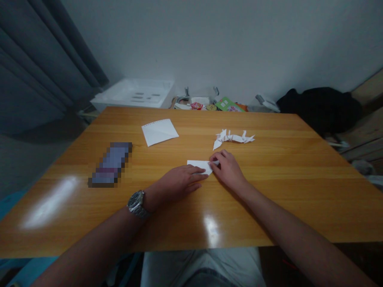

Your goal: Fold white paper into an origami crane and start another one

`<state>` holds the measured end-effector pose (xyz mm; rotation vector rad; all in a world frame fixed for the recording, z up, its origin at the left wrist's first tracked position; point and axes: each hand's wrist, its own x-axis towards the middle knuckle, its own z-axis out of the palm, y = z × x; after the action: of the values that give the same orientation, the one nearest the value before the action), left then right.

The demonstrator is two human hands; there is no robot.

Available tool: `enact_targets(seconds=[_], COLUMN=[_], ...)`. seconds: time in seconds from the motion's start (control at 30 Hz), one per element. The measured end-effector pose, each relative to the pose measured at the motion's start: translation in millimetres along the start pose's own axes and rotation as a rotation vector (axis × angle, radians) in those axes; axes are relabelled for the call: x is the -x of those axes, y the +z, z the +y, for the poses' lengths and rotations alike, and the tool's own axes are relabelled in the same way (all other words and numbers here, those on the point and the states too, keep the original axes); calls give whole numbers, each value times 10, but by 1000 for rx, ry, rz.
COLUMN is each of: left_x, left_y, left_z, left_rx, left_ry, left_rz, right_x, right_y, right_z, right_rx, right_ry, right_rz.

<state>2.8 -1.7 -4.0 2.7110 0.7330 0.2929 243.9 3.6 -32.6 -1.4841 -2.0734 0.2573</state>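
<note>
A small folded white sheet of paper (197, 163) lies on the table before me. My left hand (184, 179), with a metal watch (137, 202) on its wrist, rests its outstretched fingers flat on the paper's near side. At the paper's right end, my right hand (226, 165) pinches the edge between thumb and fingers. The fingers cover part of the folds. Just beyond my right hand stand several folded paper figures (235, 138), close together in a row. Farther back on the left is a creased sheet of paper (160, 132) with a perforated edge.
A pixelated phone-like object (110, 165) lies to the left on the wooden table (167, 227). Behind the table's far edge are a white plastic tray (137, 89), a green packet (229, 104) among small items, and a dark cloth heap (320, 107).
</note>
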Motion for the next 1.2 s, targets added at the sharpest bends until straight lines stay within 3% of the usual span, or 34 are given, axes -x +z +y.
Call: enact_targets(seconds=[0.57,0.87,0.93,1.07,1.2], left_x=[-24,-6,-8,-6,-1], left_y=[65,42,38,23,5], left_z=[-23,-105,-109,-96,-90], left_rx=[-141,-178,-188,-182,-155], left_ry=[82,30,27,27,24], left_rz=[12,28,28,20,10], right_x=[0,28,42,68,83], right_y=[15,-154,-227,-343,-385], right_z=[10,1,1,8,16], right_rx=[-21,-61,-37,-21,-7], right_ry=[-2,-156,-200,-347,-380], right_rz=[12,112,58,-203,-320])
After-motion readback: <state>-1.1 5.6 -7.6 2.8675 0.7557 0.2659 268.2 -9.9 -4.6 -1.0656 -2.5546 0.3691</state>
